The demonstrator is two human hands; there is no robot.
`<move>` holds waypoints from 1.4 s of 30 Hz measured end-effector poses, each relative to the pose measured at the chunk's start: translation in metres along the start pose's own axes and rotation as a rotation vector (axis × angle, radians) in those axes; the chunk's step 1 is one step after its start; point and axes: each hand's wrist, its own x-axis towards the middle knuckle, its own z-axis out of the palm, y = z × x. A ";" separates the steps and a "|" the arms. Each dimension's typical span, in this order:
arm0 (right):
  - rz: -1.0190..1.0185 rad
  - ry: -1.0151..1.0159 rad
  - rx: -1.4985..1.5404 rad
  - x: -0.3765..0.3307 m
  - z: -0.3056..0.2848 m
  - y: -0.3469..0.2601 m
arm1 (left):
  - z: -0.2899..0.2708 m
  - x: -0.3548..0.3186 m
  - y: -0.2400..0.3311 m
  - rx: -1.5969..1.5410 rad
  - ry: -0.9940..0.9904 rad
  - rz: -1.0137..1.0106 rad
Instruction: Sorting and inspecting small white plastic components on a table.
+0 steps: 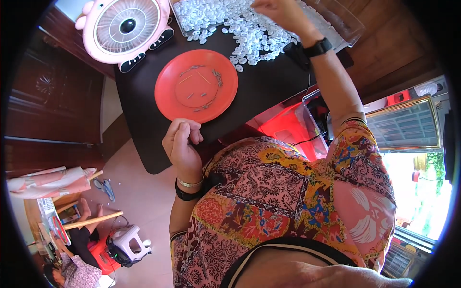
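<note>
A round red plate (168, 79) lies on the dark table, bearing small grey slivers in little clusters and two thin yellowish sticks. At its near rim is my left hand (181, 144), closed with the thumb against the bent fingers; what it may hold is hidden. My right hand (283, 17) reaches over a heap of clear oval plastic pieces (252, 41) at the far side. Its fingers are drawn together close to the picture's upper edge, and I cannot make out anything between them.
A pink animal-shaped fan (127, 29) stands at the table's far left. Under the heap is a clear tray (353, 29). Red and clear bins (288, 127) stand below the table's near edge. At lower left, another person (79, 269) sits near a pale purple stool (128, 245).
</note>
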 end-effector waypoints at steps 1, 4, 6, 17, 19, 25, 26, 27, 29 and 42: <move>-0.041 -0.118 0.065 0.003 0.021 0.020 | 0.001 0.001 -0.001 0.002 -0.026 -0.001; -0.175 -0.304 -0.044 0.008 0.053 0.023 | 0.001 0.000 0.000 0.002 -0.035 -0.009; -0.128 -0.393 -0.088 0.010 0.067 0.021 | 0.002 -0.001 0.002 0.013 -0.043 -0.014; -0.055 -0.427 -0.391 0.005 0.106 0.017 | 0.007 -0.006 0.002 0.003 -0.012 -0.027; -0.003 -0.444 -0.378 0.008 0.104 0.017 | 0.008 -0.006 0.003 0.003 -0.029 -0.028; 0.032 -0.549 -0.334 0.024 0.098 0.016 | 0.009 -0.004 0.003 0.017 -0.050 -0.039; 0.034 -0.546 -0.333 0.026 0.098 0.014 | 0.009 -0.004 0.004 0.023 -0.055 -0.037; 0.041 -0.575 -0.346 0.028 0.096 0.011 | 0.009 -0.005 0.004 0.025 -0.057 -0.037; 0.051 -0.595 -0.360 0.028 0.097 0.009 | 0.009 -0.005 0.006 0.031 -0.052 -0.041; -0.040 -0.218 -0.095 0.020 0.085 0.019 | 0.010 0.000 0.005 0.049 -0.030 -0.056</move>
